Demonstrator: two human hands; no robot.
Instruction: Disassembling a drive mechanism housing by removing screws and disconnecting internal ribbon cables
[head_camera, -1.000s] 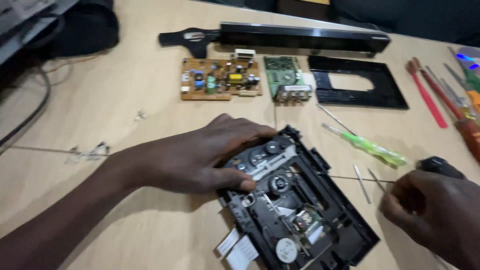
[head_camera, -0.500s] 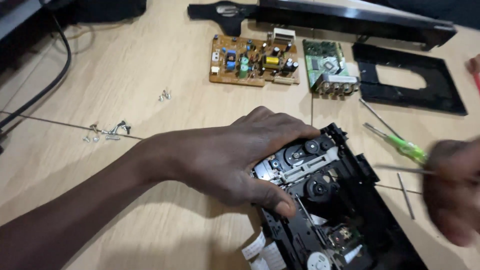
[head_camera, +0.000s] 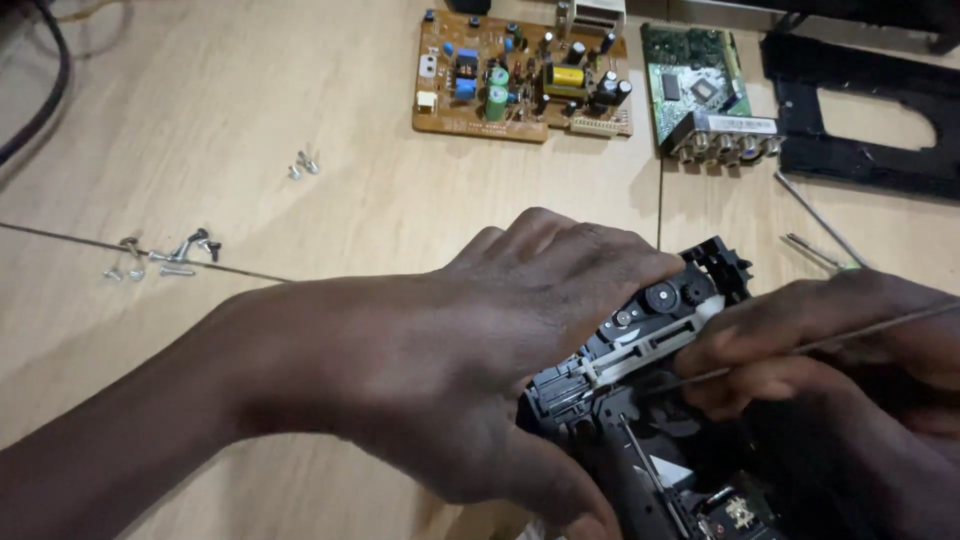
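A black disc drive mechanism (head_camera: 660, 330) with gears and a white slider lies on the wooden table at the lower right. My left hand (head_camera: 500, 340) lies over its left side and grips it, thumb curled under the near edge. My right hand (head_camera: 840, 350) rests on the mechanism's right side, fingers closed around a thin metal rod (head_camera: 800, 345) that looks like a screwdriver shaft, pointing left into the mechanism. Much of the drive is hidden under both hands.
A brown circuit board (head_camera: 520, 75) and a green circuit board (head_camera: 700, 90) lie at the top. To their right sits a black plastic frame (head_camera: 870, 110). Loose screws (head_camera: 165, 255) lie at the left, two more screws (head_camera: 303, 165) further up. A thin tool (head_camera: 815, 215) lies right.
The view has moved closer and down. My right hand has come in from the right onto the mechanism with the thin rod. My left hand stays on the drive.
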